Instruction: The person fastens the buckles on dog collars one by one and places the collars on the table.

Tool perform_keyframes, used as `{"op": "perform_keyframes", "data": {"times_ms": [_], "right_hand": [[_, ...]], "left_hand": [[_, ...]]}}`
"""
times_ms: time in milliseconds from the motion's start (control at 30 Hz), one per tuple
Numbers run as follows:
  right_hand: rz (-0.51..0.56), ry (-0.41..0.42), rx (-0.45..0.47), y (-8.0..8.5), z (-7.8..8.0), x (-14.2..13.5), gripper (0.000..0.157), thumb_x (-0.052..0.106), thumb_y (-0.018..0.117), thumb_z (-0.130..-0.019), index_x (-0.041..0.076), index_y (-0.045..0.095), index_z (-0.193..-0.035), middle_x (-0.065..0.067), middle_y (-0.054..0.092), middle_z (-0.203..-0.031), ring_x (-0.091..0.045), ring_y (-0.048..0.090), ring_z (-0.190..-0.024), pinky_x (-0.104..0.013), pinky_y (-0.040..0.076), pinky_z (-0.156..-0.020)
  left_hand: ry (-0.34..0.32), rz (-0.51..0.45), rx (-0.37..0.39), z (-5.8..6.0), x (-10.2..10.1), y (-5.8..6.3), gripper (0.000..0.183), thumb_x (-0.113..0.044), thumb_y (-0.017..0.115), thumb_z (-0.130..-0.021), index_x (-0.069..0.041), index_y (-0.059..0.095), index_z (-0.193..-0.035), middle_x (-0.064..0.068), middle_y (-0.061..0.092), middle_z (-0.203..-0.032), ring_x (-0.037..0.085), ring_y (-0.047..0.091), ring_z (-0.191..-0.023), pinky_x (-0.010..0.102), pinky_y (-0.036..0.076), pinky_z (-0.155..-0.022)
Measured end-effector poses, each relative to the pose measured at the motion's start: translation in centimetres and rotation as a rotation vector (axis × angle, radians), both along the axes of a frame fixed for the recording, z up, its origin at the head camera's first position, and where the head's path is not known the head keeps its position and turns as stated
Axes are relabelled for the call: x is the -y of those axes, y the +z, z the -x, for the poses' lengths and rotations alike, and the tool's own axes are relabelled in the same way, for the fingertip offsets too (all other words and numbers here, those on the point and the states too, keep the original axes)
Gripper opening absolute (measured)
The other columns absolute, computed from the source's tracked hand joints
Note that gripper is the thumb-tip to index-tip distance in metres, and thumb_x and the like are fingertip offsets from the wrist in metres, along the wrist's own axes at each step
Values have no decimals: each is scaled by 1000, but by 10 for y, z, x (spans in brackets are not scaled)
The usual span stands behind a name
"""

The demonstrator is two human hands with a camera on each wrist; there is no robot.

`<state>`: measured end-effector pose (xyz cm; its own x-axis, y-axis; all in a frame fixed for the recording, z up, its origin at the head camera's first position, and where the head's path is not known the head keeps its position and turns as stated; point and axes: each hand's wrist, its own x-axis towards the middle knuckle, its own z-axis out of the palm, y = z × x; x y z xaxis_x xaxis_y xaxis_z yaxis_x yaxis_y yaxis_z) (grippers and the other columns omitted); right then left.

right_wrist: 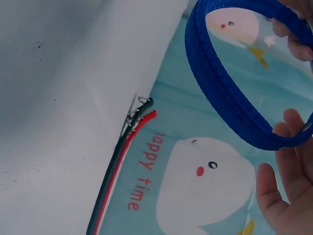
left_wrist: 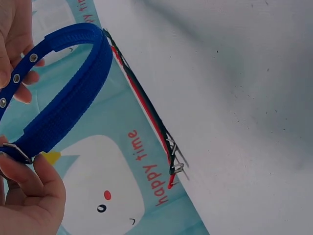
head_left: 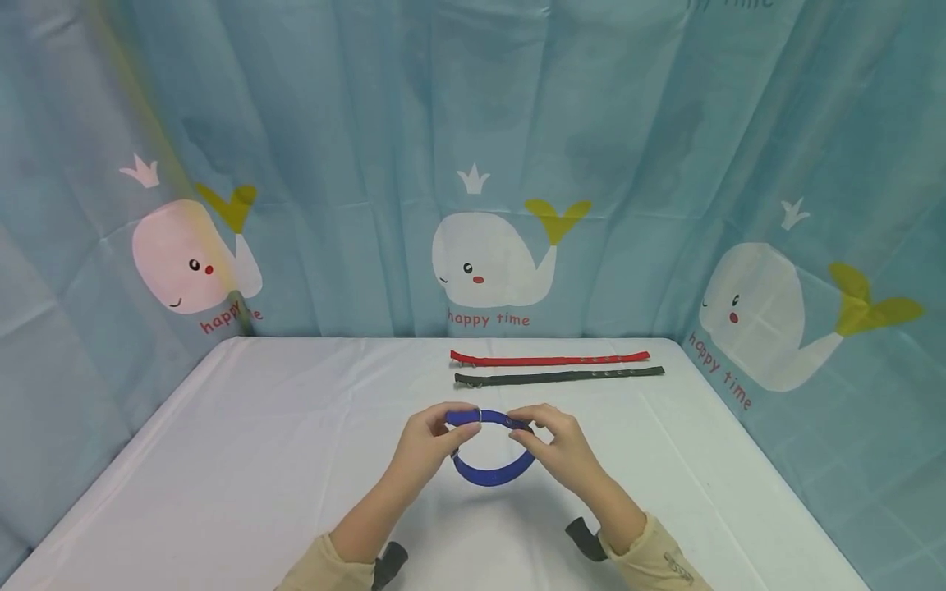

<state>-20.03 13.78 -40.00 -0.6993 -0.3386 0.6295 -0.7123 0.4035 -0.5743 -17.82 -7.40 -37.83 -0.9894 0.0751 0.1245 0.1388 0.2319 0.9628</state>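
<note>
A blue webbing pet collar (head_left: 491,477) is bent into a loop and held up between both hands. The left hand (head_left: 432,435) pinches it beside a metal buckle (left_wrist: 17,152), between thumb and fingers. The other end, with several metal eyelets (left_wrist: 33,58), is pinched by the right hand (head_left: 557,443). A thicker padded band (right_wrist: 220,93) forms the lower part of the loop. The strap runs through the buckle frame near the left fingertips.
Behind the hands, a red collar (head_left: 547,361) and a dark green collar (head_left: 554,377) lie straight and side by side on the white table (head_left: 296,443). A blue curtain (head_left: 355,164) with whale prints stands around the table's back and sides.
</note>
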Motion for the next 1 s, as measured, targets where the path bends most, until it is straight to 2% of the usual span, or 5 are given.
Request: {"op": "perform_keyframes", "data": {"times_ms": [233, 533, 1000], "right_hand": [[12, -1, 26, -3, -1, 1, 20, -2, 72, -83, 1, 71, -103, -4, 73, -92, -20, 66, -86, -39, 53, -75], [28, 43, -7, -2, -2, 7, 19, -4, 70, -84, -2, 70, -103, -7, 73, -93, -22, 68, -85, -35, 53, -73], [39, 64, -20, -2, -3, 10, 18, -4, 70, -85, -2, 70, -103, -9, 73, -94, -23, 68, -86, -36, 53, -74]], "left_hand": [[23, -10, 3, 2, 0, 2, 30, -24, 75, -87, -8, 70, -112, 3, 61, -83, 18, 49, -71, 30, 44, -61], [18, -21, 16, 1, -1, 3, 31, -24, 75, -86, -8, 70, -112, 4, 56, -77, 18, 46, -68, 27, 41, -58], [-12, -42, 5, 2, -4, 0, 31, -24, 75, -86, -7, 71, -112, 2, 62, -85, 17, 42, -70, 25, 38, -58]]}}
